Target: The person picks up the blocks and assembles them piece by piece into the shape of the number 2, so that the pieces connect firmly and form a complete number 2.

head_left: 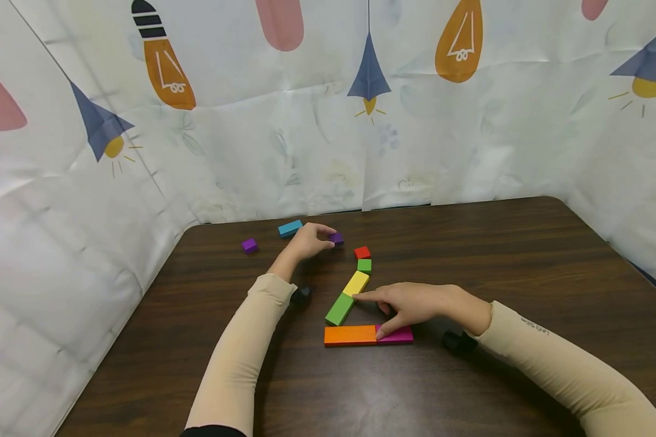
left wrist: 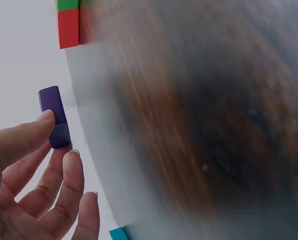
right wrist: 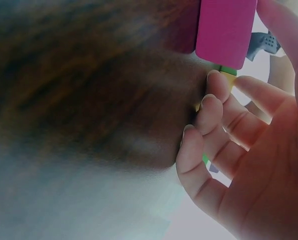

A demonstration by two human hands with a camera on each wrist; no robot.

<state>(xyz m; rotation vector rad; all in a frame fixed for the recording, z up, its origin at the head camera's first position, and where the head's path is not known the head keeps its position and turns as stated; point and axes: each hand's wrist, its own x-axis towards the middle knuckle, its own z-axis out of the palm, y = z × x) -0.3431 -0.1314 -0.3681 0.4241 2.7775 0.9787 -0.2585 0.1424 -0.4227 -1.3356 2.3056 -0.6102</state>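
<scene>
My left hand (head_left: 308,241) is at the far side of the table, pinching a small purple block (left wrist: 50,97) between thumb and fingers. Past it, a red block (head_left: 362,252) and a green cube (head_left: 364,266) lead to a yellow block (head_left: 356,283) and a longer green block (head_left: 339,309), set end to end on a slant. Below them an orange block (head_left: 350,335) meets a magenta block (head_left: 401,335) in a straight row. With index finger stretched out, my right hand (head_left: 415,302) touches near the yellow-green joint, while its thumb rests at the orange-magenta joint.
Left of the left hand lie a blue block (head_left: 290,228) and another small purple block (head_left: 249,245). The dark wooden table (head_left: 497,243) ends at a white printed curtain (head_left: 317,158) along its back and sides.
</scene>
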